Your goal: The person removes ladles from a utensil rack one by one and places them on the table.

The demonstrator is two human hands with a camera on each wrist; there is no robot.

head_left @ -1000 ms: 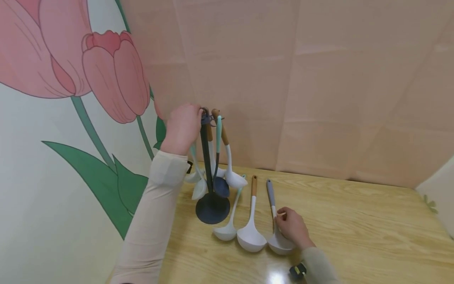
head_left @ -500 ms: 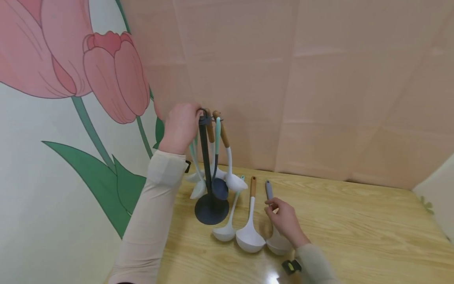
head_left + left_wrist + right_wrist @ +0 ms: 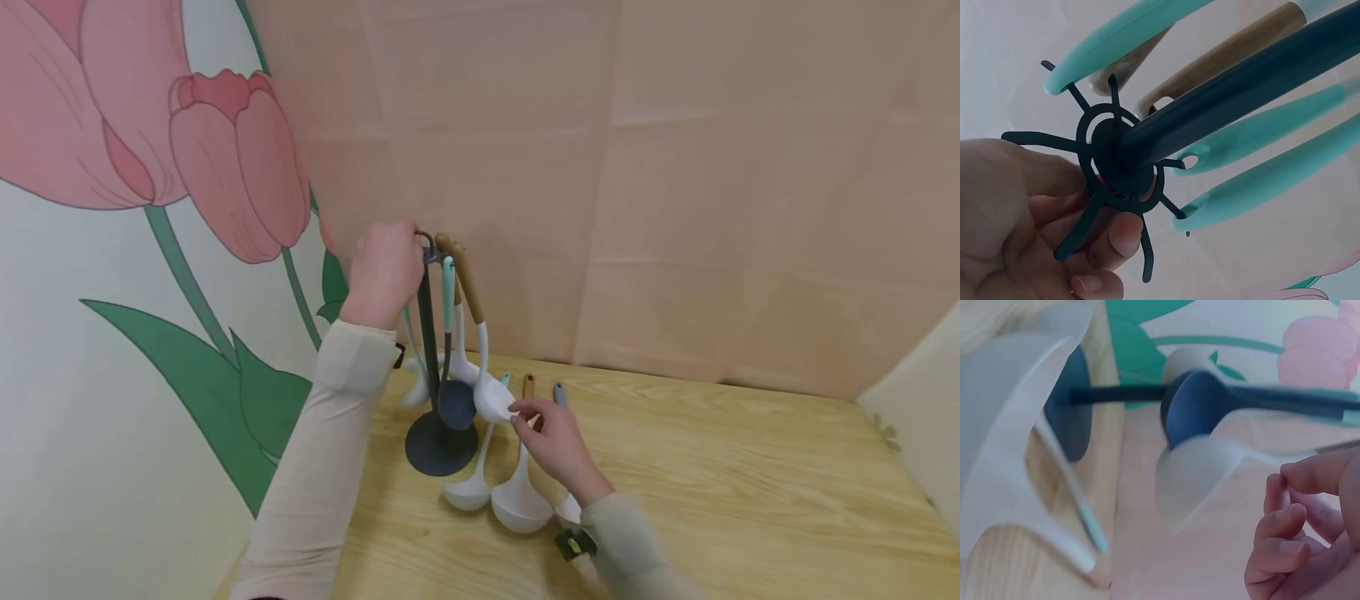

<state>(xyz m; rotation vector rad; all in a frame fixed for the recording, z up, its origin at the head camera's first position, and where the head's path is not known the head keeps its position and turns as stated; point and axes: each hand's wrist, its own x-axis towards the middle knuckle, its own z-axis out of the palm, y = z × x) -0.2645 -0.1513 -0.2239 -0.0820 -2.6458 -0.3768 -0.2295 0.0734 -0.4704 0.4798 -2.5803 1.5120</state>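
Note:
In the head view my left hand (image 3: 384, 275) grips the top of a black rotating utensil stand (image 3: 427, 333). The left wrist view shows its fingers curled among the hooks of the ring (image 3: 1088, 150). Hanging from the hooks are a dark ladle with a mint handle (image 3: 457, 404), a white ladle with a wooden handle (image 3: 491, 397) and several others. My right hand (image 3: 555, 442), fingers loosely bent and holding nothing, is close to the bowl of that white ladle. In the right wrist view its thumb and fingertips stand near the hanging ladles (image 3: 1194, 409).
On the wooden table (image 3: 735, 483) lie a white ladle with a mint handle (image 3: 468, 495), a white one with a wooden handle (image 3: 521, 504) and one with a grey handle (image 3: 560, 395), partly hidden by my right hand. A pink-covered wall (image 3: 675, 208) stands behind.
My right hand has moved left and up from the grey-handled ladle to the hanging ones. The stand's ring has turned a little, shifting the hanging ladles; my left hand stays at its top.

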